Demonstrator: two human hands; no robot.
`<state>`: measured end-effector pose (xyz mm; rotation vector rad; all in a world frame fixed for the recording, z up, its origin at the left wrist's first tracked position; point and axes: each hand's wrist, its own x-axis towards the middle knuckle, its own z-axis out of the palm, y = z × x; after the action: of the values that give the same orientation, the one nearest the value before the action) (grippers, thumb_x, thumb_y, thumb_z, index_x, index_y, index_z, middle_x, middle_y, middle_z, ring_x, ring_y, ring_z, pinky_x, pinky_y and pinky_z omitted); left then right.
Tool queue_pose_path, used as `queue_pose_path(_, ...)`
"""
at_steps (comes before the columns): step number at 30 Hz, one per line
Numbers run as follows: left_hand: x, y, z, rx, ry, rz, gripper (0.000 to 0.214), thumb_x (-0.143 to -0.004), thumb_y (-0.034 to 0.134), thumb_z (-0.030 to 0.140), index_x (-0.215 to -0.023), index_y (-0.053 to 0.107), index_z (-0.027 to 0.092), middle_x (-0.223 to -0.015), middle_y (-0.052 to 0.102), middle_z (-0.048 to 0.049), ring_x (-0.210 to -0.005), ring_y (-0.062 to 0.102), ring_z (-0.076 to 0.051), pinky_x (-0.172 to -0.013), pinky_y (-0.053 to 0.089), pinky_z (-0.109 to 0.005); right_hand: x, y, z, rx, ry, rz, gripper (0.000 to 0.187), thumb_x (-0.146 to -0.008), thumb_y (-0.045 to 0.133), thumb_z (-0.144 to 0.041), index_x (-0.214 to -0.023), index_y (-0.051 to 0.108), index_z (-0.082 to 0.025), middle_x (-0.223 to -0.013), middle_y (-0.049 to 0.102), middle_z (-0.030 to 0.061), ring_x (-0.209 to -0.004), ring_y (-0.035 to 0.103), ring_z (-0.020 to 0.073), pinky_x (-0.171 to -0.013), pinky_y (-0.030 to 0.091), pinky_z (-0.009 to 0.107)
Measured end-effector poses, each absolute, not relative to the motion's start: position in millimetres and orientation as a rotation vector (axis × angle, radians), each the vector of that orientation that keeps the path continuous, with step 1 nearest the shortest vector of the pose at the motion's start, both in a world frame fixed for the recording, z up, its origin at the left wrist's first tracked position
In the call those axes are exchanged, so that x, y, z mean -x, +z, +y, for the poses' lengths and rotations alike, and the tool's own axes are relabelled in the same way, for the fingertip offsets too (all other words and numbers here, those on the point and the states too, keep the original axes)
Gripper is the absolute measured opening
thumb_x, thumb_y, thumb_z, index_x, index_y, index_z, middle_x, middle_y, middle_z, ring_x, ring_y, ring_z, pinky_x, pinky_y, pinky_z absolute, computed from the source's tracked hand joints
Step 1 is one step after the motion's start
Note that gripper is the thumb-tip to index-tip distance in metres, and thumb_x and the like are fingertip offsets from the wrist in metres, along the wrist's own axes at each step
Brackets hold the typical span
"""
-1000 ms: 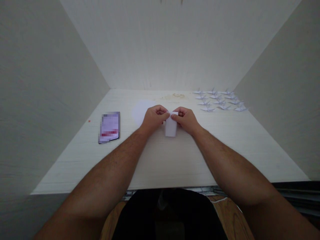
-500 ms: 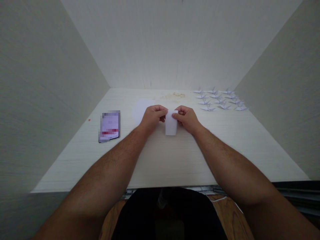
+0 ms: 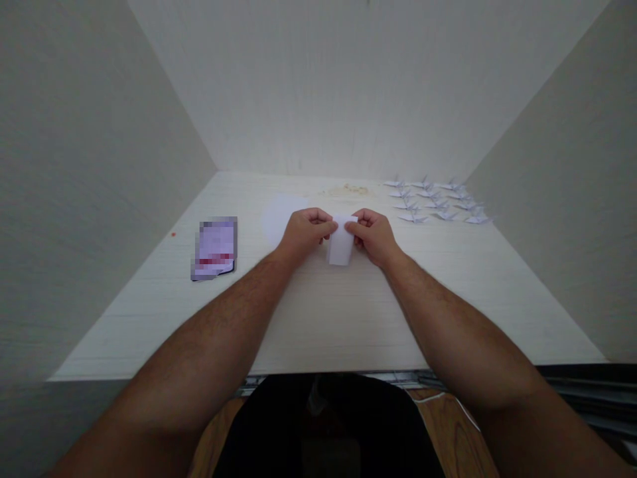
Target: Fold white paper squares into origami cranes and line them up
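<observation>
Between my hands is a small folded sheet of white paper (image 3: 341, 248), a narrow upright rectangle over the middle of the table. My left hand (image 3: 309, 229) pinches its upper left corner, thumb in front. My right hand (image 3: 371, 232) is closed on the upper right edge, its thumb pressed on the front face near the top. Fingers behind the paper are partly hidden. Partly behind my left hand, a pale white sheet or round patch (image 3: 279, 214) lies on the table; its exact shape is hard to make out.
Several folded paper cranes (image 3: 432, 199) stand in rows at the back right of the white table (image 3: 343, 325). At the left lies a flat device with a blurred screen (image 3: 215, 245). A small red speck (image 3: 173, 234) is near the left edge. Walls (image 3: 338, 86) enclose the back and sides.
My left thumb has come onto the paper's upper left corner, and the paper tilts slightly to the right at its top. The whole view has shifted a little.
</observation>
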<state>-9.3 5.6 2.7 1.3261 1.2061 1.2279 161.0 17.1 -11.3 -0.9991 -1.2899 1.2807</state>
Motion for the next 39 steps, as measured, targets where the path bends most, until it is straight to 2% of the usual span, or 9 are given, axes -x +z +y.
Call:
queue_pose_path(8,8.5,5.6,3.5,-1.426,1.213,1.285,0.014,-0.07,0.07,0.026,-0.062,0.064,0.017,-0.054,0.06,-0.0002,-0.046,0.048,-0.009,-0.046,0.035,-0.023,-162.2,-13.6,18.2,0.996,1.269,-1.315,0.028,-0.063,0.079,-0.037,-0.071,0.057,-0.021,-0.051,0.051,-0.0078,-0.043,0.042,0.0072,-0.042,0.031,0.022)
queue_pose_path(39,7.4,6.6,2.0,-1.415,1.217,1.293,0.015,-0.071,0.07,0.028,-0.062,0.064,0.017,-0.054,0.061,-0.0005,-0.046,0.047,-0.008,-0.046,0.035,-0.023,-160.2,-8.8,15.6,0.999,1.29,-1.288,0.029,-0.061,0.078,-0.037,-0.069,0.056,-0.021,-0.051,0.052,-0.0078,-0.043,0.042,0.0067,-0.041,0.029,0.022)
